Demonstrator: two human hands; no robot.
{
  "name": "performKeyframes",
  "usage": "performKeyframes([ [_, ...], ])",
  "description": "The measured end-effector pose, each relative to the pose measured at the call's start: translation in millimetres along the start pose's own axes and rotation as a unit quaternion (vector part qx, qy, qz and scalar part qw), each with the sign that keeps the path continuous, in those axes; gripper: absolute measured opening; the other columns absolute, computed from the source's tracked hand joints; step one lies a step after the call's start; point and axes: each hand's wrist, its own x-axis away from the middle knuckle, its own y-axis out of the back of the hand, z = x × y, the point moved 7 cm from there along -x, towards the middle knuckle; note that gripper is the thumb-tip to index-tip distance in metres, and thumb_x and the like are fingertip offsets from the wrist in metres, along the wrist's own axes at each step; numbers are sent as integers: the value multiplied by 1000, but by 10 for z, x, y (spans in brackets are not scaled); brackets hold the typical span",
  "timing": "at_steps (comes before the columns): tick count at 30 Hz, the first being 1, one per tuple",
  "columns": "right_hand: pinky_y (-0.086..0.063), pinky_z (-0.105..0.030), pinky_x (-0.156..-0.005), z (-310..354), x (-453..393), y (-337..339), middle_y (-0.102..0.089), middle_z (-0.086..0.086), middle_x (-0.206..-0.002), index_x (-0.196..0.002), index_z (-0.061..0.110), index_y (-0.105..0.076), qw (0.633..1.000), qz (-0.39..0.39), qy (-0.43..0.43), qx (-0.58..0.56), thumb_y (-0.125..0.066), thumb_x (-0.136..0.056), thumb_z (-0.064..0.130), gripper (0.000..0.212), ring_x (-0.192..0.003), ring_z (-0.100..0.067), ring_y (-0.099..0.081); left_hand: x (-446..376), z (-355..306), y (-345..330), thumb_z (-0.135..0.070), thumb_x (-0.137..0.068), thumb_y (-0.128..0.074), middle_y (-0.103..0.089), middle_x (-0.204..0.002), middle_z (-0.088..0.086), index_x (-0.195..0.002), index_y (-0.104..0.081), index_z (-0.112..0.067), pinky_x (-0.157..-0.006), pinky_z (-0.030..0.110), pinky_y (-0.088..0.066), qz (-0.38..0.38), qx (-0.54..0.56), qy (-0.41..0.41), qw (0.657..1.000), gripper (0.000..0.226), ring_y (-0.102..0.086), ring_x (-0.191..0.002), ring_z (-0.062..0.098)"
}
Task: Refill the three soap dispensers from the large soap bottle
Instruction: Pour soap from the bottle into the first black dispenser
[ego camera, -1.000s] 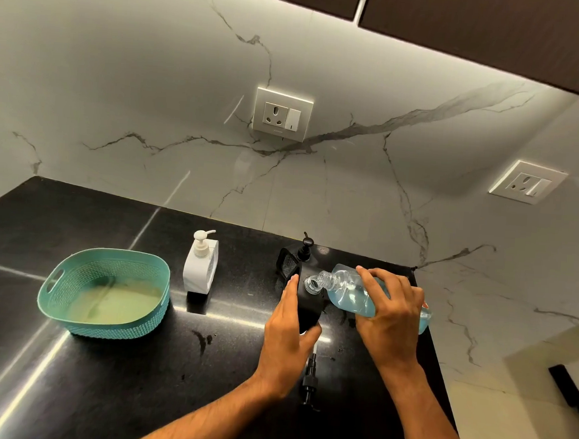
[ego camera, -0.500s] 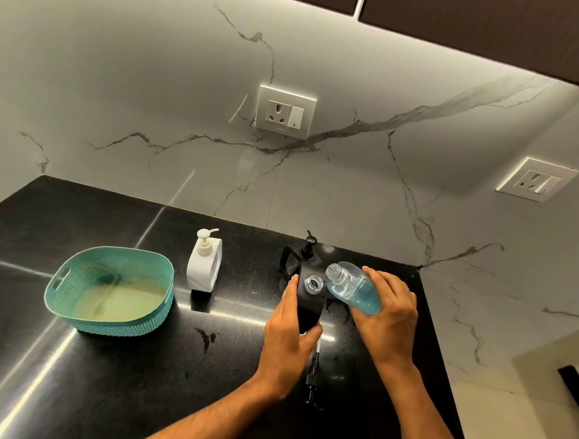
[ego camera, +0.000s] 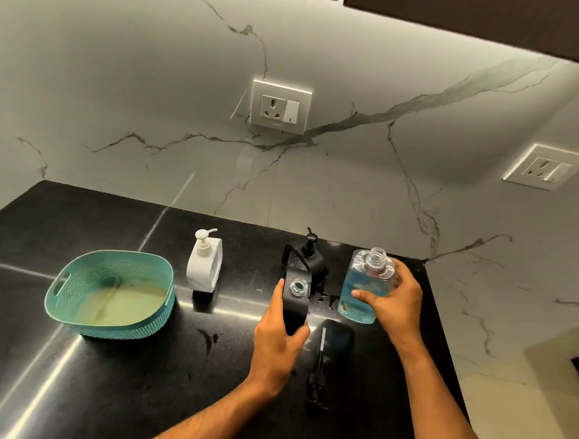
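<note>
Two hands at work near the counter's (ego camera: 64,375) right edge: right hand (ego camera: 397,302) clamped on the uncapped, upright soap bottle (ego camera: 362,289), left hand (ego camera: 278,338) gripping the open black dispenser (ego camera: 297,300), its pump (ego camera: 317,375) lying in front, black pump dispenser (ego camera: 308,255) behind, white dispenser (ego camera: 204,264) and teal basket (ego camera: 112,330) leftward.

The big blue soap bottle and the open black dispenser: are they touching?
Apart. The head view shows bare black counter between the soap bottle, upright in the right hand, and the open dispenser.
</note>
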Motion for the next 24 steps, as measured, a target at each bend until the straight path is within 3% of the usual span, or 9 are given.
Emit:
performKeyframes([
  [4, -62, -31, -85, -201, -157, 8, -73, 1, -113, -123, 15, -64, 998, 0, -45, -42, -99, -53, 1, 79, -104, -15, -72, -5, 64, 16, -13, -91, -78, -61, -132, -8, -166, -21, -28, -95, 15, -53, -7, 6, 5, 1000, 96, -65, -115, 6],
  [8, -63, -30, -81, -352, -313, -46, -74, -4, -113, -122, 12, -64, 996, 11, -69, -64, -98, -53, -4, 79, -103, -18, -73, -32, 107, 19, -12, -90, -79, -62, -136, -5, -165, -24, -26, -100, 20, -53, -22, 8, 7, 1000, 94, -65, -118, 6],
  [11, -60, -22, -77, -452, -396, -111, -72, -4, -115, -124, 10, -62, 993, 21, -82, -80, -97, -53, -6, 81, -105, -16, -71, -64, 140, 8, -10, -89, -79, -65, -135, -2, -165, -26, -24, -100, 23, -55, -29, 16, 13, 999, 93, -66, -117, 7],
  [17, -62, -30, -85, -666, -476, -252, -72, -4, -116, -124, 12, -62, 990, 32, -104, -88, -97, -52, -4, 81, -108, -18, -71, -149, 206, 9, -8, -88, -79, -66, -131, -3, -164, -29, -21, -98, 20, -55, -49, 24, 28, 998, 92, -67, -115, 5],
  [24, -62, -32, -85, -831, -551, -309, -72, -3, -116, -123, 14, -62, 986, 46, -118, -104, -95, -55, -6, 79, -107, -17, -71, -227, 251, -7, -6, -88, -79, -61, -129, -14, -163, -30, -16, -96, 7, -47, -52, 16, 37, 998, 90, -61, -115, -11],
])
